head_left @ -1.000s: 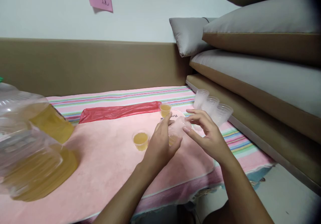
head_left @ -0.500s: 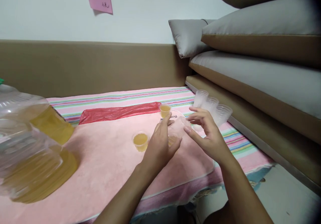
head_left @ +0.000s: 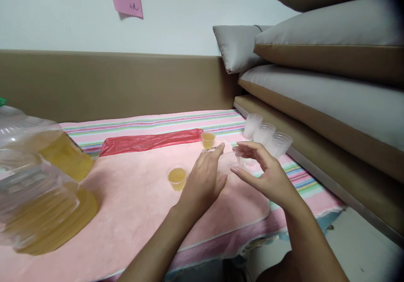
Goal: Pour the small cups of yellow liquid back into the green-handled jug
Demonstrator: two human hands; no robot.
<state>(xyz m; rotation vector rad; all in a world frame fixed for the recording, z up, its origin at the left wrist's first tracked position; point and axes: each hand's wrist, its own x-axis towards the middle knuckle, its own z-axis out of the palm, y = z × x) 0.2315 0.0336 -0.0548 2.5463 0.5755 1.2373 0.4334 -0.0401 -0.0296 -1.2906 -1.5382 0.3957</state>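
My left hand and my right hand face each other above the pink mat. Between their curved fingers is a clear plastic cup, its rim toward my right thumb and forefinger. Its outline is faint, and my left fingers partly cover it. Yellow liquid showing by my left thumb seems to belong to another cup, mostly hidden. To the left of my left hand stands a small cup of yellow liquid. Farther back, beyond my left fingertips, is another filled cup.
Large clear jugs of yellow liquid stand at the left. Three stacks of clear cups lean behind my right hand. A red plastic bag lies along the mat's back edge. Cushions are piled at the right.
My right fingers have lowered slightly and the clear plastic between my hands has shifted, its rim now showing near my right thumb. The filled cups and jugs stay put.
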